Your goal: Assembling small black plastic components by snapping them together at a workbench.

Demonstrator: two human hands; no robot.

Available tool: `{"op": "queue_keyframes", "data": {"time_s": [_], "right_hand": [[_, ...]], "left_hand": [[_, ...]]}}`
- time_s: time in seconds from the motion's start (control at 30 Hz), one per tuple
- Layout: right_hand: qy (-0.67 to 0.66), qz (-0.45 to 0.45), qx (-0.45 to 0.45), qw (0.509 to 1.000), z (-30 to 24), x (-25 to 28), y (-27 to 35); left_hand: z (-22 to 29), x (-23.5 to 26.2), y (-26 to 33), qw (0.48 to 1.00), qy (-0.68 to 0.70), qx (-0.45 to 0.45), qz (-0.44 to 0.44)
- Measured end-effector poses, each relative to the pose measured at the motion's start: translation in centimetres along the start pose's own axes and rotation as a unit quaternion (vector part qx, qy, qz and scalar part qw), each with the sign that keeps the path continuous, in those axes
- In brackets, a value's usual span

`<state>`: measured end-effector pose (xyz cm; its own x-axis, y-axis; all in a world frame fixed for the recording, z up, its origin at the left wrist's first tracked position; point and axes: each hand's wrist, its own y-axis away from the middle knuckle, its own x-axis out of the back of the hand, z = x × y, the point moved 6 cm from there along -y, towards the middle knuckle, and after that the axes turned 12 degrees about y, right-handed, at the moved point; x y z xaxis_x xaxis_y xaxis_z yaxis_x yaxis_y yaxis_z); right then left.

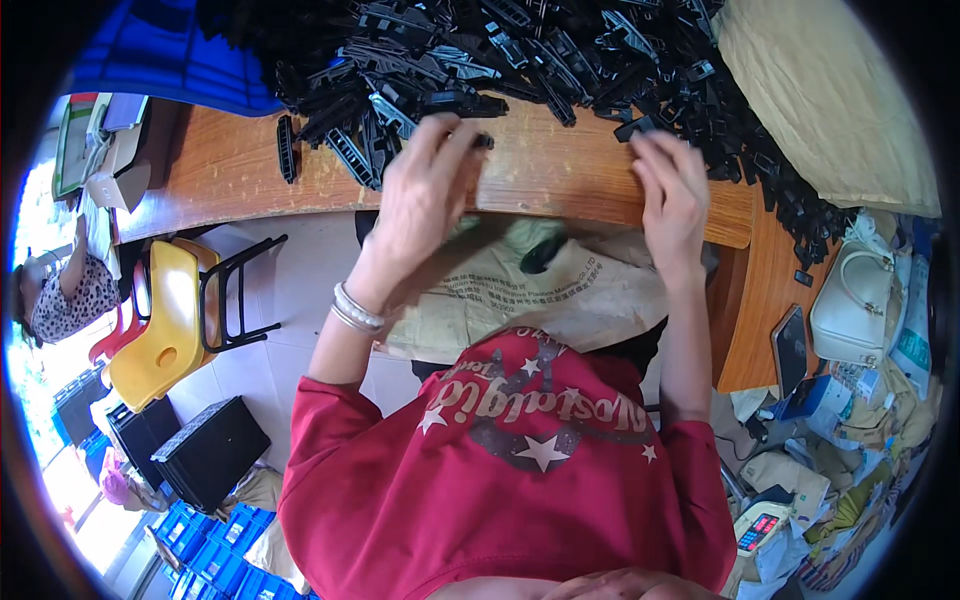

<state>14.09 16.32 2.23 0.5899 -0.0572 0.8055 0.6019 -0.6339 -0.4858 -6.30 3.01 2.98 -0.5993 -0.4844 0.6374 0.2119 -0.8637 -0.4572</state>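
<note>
A heap of black plastic parts point(450, 70) covers the far side of the wooden table point(560, 180). My left hand point(425, 195), with a pale bracelet at its wrist, hovers over the table edge, fingers bent and slightly blurred. A small black part point(484, 141) shows at its fingertips. To the right, my right hand point(672, 185) is closed at the fingertips on a black plastic part point(632, 128) by the heap's edge. Below the table edge, a printed beige sack point(520, 300) lies across my lap; a dark, blurred object point(543, 254) shows over its greenish opening.
A blue bin point(170, 60) stands at the far left and a beige sack point(830, 100) at the far right. Yellow chair point(160, 320) and a person point(70, 295) are at left. A white bag point(855, 305) and dark tablet-like object point(789, 350) lie right.
</note>
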Motion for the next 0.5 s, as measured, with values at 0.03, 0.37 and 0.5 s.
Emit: {"op": "queue_keyframes", "data": {"time_s": [0.03,0.37,0.5], "right_hand": [[0.070,0.015,0.013,0.997,-0.2,0.2,-1.2],[0.050,-0.014,0.106,0.993,-1.4,-1.3,-1.3],[0.128,0.052,-0.021,0.990,-2.0,-1.1,0.1]], "left_hand": [[-0.7,0.0,0.3,0.998,-0.049,-0.025,-0.012],[1.3,-2.9,0.5,0.995,-0.034,-0.075,-0.057],[1.6,-3.5,-0.6,0.986,-0.081,-0.081,-0.125]]}}
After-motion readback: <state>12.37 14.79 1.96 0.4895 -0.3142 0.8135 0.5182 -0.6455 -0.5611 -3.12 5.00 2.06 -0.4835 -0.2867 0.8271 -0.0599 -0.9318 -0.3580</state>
